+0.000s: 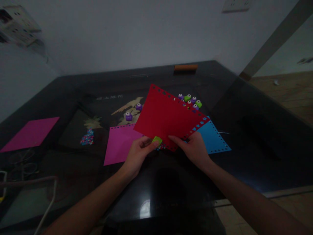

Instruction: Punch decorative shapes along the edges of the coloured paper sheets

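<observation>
My left hand (139, 150) is closed on a small green craft punch (157, 140), which sits at the lower left edge of a red sheet of paper (168, 116). With thumb on top, my right hand (194, 148) grips the same sheet near its lower corner. The sheet is tilted above the table, and cut-out shapes run along its upper right edge and near the lower corner. Beneath it lie a pink sheet (119, 143) on the left and a blue sheet (214, 138) on the right, both with punched edges and partly covered.
Several purple and green punches (187, 98) stand behind the red sheet, with two purple ones (128, 116) to its left. A heap of tiny paper cut-outs (88, 137) and another pink sheet (31, 132) lie further left. A brown roll (186, 68) rests at the table's back edge.
</observation>
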`<state>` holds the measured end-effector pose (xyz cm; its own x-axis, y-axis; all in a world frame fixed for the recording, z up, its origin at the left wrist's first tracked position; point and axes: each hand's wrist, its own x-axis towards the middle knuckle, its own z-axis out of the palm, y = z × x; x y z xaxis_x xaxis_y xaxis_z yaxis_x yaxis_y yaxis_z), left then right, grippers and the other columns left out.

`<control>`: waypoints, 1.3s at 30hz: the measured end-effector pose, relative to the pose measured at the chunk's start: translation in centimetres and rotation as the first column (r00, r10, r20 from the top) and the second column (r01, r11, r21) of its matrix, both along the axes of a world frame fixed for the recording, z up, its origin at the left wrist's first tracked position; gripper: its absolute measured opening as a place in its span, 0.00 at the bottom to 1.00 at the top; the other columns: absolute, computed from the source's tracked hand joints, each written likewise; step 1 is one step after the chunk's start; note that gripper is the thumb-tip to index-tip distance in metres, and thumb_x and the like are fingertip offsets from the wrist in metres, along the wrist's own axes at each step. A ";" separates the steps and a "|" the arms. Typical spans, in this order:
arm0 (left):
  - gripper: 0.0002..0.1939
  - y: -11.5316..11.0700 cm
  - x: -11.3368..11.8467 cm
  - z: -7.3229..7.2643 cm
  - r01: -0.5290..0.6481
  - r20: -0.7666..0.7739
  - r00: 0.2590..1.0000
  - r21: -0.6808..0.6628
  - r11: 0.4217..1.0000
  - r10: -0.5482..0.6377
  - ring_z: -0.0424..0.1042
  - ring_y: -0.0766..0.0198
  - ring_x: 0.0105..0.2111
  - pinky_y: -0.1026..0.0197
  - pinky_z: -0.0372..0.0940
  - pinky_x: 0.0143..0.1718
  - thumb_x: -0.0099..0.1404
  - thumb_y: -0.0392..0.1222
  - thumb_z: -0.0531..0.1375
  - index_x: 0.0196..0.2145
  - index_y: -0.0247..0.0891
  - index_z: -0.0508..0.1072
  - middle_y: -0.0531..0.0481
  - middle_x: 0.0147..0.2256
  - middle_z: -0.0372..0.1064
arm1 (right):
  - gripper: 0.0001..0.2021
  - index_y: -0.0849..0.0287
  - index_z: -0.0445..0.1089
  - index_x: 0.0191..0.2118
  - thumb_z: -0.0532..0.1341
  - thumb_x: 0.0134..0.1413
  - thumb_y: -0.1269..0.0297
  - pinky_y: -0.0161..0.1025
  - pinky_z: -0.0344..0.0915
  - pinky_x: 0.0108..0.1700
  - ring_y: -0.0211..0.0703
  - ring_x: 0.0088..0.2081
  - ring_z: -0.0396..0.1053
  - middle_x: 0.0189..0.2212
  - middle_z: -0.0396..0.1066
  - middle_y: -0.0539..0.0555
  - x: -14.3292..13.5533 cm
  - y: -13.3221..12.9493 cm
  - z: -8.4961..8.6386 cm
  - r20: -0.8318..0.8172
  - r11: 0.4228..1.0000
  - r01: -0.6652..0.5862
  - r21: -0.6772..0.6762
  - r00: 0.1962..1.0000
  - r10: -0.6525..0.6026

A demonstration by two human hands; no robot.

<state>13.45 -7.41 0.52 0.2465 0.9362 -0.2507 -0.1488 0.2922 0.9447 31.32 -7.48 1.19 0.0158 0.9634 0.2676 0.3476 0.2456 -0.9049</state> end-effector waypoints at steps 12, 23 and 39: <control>0.16 -0.2 0.2 0.1 -0.018 0.004 1.000 0.029 0.999 0.018 0.73 0.54 0.43 0.56 0.64 0.45 0.53 0.45 0.66 0.39 0.34 0.76 0.44 0.39 0.76 | 0.09 0.54 0.75 0.38 0.63 0.50 0.60 0.50 0.70 0.44 0.52 0.40 0.74 0.38 0.77 0.54 0.0 -0.1 0.0 0.021 1.000 0.003 0.002 1.000 -0.003; 0.18 0.0 0.1 -0.4 -0.022 -0.028 0.999 0.056 0.998 0.023 0.72 0.54 0.45 0.58 0.64 0.44 0.54 0.46 0.66 0.41 0.35 0.76 0.45 0.40 0.76 | 0.09 0.54 0.75 0.37 0.64 0.49 0.59 0.49 0.70 0.43 0.51 0.39 0.74 0.38 0.77 0.53 0.1 -0.1 0.0 0.018 1.000 0.013 -0.013 1.000 -0.013; 0.16 0.2 -0.1 -0.2 -0.004 -0.114 0.994 -0.015 1.000 0.002 0.74 0.57 0.39 0.59 0.65 0.41 0.52 0.46 0.67 0.36 0.35 0.75 0.45 0.39 0.77 | 0.07 0.55 0.75 0.36 0.64 0.49 0.61 0.48 0.70 0.43 0.51 0.39 0.74 0.37 0.77 0.54 0.2 0.3 -0.5 0.007 1.000 0.016 -0.010 1.000 -0.016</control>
<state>13.32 -7.23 0.35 0.2130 0.9326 -0.2913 -0.0415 0.3066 0.9509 31.52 -7.22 0.72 0.0291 0.9657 0.2581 0.3578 0.2310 -0.9048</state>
